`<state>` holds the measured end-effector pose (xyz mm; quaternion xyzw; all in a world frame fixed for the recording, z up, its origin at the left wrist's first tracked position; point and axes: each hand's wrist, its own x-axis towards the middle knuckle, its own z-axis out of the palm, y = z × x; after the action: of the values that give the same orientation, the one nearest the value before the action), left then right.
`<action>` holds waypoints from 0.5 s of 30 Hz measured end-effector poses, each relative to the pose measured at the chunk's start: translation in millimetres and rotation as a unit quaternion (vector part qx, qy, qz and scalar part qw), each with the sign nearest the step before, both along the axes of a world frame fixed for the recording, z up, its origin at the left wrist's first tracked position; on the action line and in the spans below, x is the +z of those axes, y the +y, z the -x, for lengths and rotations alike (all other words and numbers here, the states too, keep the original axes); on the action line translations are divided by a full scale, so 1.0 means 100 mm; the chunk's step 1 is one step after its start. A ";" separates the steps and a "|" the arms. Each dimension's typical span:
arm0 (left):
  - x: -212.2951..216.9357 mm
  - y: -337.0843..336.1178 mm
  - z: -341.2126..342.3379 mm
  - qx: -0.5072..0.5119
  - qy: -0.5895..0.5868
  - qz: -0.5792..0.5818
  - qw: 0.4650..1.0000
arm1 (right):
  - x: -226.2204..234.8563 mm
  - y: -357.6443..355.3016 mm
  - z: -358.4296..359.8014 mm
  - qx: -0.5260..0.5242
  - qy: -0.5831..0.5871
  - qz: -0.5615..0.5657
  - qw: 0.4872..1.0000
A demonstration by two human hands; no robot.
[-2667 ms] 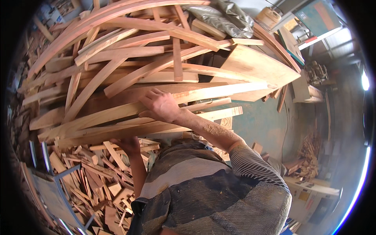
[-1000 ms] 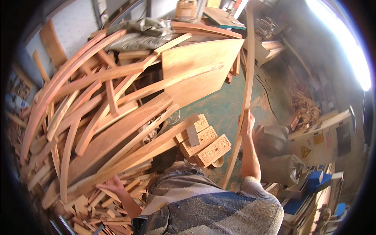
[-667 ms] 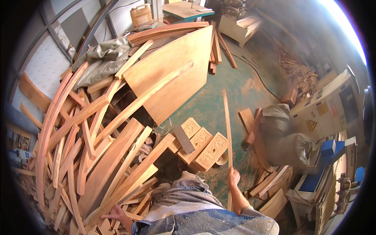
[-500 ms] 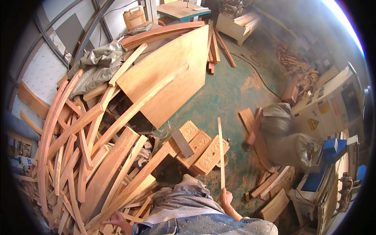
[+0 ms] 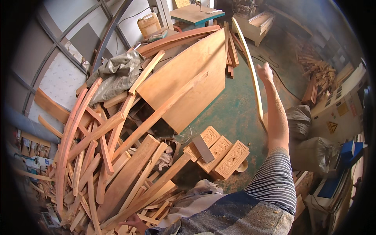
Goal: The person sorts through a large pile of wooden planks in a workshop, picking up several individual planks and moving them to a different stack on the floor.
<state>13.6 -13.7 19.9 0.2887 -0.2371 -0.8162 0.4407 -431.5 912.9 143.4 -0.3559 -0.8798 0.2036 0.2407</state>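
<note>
My right arm reaches far forward, and my right hand (image 5: 264, 72) is over the green floor with its fingers partly spread. A long thin wooden strip (image 5: 251, 69) stands just left of that hand, slightly curved; a narrow gap seems to separate them. Low at the left, my left hand (image 5: 135, 223) is beside the heap of wood, fingers stretched toward a long board (image 5: 164, 176); whether it touches the board I cannot tell. In front of me sit carved wooden blocks (image 5: 231, 159) with floral relief, and a flat grey-brown block (image 5: 204, 149) lies across them.
Curved and straight timber pieces (image 5: 129, 180) heap up on the left. A large plywood sheet (image 5: 184, 86) leans beyond them, near a grey tarp (image 5: 117, 74). A machine cabinet (image 5: 337, 113) and stuffed sacks (image 5: 309, 152) stand on the right; a cable (image 5: 288, 86) crosses the floor.
My right arm has swung forward and up from near my body. The strip, held at its lower end before, has moved farther away and appears released. The view has shifted slightly.
</note>
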 end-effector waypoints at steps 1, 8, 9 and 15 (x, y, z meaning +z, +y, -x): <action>-0.03 0.03 0.02 -0.002 0.003 -0.015 1.000 | 0.09 -0.13 0.01 0.000 0.032 -0.001 0.999; -0.40 -0.08 0.17 -0.081 0.067 -0.062 0.992 | -1.84 -1.32 -1.27 0.081 -0.031 -0.043 0.995; -0.44 -0.16 0.03 -0.067 0.068 -0.067 0.993 | -2.20 -1.86 -1.56 0.118 -0.067 0.020 0.991; -0.67 -0.21 -0.26 -0.085 0.044 -0.079 0.992 | -2.80 -3.72 -3.11 0.082 -0.241 0.451 0.855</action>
<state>39.3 -34.6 -46.7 0.2650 -0.1759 -0.8788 0.3558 -120.9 540.5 -137.0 -0.3902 -0.7480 0.5045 -0.1836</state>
